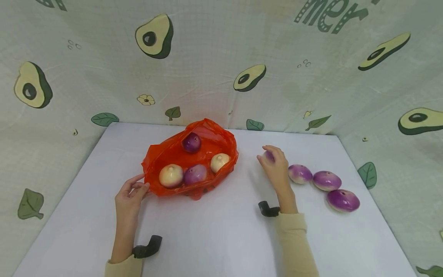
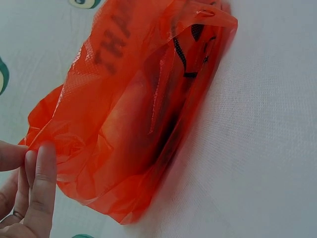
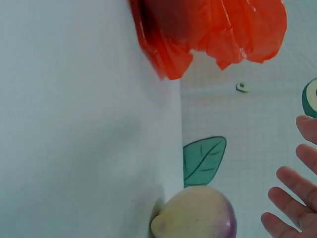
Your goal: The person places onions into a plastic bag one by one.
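A red plastic bag [image 1: 198,193] lies with its mouth wide, and several purple and white turnips [image 1: 171,176] are inside it. At the bag's left edge my left hand [image 1: 130,196] pinches the rim between thumb and fingers [image 2: 44,173]. To the right of the bag, my right hand [image 1: 275,165] is over a turnip [image 3: 198,213], mostly hidden in the head view. From the right wrist, this turnip appears on the table, root end showing. The right hand's fingers [image 3: 299,183] are spread apart above it, with no contact visible.
Several purple-topped turnips stand right of my right hand, among them a near one [image 1: 300,174], a middle one [image 1: 327,181] and a darker one [image 1: 343,200]. The white table [image 1: 214,242] ends at a cloth backdrop [image 1: 207,77] printed with avocados.
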### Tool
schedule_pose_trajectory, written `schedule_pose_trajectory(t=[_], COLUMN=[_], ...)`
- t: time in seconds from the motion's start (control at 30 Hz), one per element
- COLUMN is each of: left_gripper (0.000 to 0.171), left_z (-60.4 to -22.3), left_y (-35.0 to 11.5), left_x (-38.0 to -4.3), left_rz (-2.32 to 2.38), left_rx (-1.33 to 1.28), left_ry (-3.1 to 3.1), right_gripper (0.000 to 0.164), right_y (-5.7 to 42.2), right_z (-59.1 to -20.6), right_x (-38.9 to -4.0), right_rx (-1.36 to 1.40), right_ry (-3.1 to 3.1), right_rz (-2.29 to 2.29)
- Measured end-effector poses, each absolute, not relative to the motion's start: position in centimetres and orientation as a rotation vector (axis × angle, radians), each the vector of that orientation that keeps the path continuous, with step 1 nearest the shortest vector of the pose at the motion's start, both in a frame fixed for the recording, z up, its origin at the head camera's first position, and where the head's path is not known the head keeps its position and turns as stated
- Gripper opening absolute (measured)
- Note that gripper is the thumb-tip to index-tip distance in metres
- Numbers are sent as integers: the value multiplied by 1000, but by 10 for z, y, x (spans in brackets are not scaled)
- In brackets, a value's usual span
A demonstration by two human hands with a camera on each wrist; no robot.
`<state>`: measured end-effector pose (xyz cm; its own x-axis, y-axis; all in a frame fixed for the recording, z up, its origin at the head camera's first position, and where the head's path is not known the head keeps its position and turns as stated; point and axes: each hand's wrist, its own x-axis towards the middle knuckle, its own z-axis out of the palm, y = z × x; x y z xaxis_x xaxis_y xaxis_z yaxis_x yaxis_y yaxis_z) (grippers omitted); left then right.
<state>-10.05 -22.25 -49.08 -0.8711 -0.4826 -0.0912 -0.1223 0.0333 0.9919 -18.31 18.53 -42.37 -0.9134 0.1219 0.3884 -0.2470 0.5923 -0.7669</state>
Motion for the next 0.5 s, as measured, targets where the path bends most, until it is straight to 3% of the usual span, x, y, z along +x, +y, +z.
schedule_pose_trajectory(t=[0.23, 0.5], left_gripper=[39, 40], left_z=[-438, -443], left_y=[-199, -201], left_x=[-86, -86], left_rz=[-1916, -1928], left_rx=[641, 607], left_ry=[-2081, -2074], right_gripper=[38, 40], right_y=[203, 214], right_z=[-434, -441], right_x=[-189, -194], right_rx=[50, 21], right_ry=[-2472, -2623], right_rz=[1223, 1112])
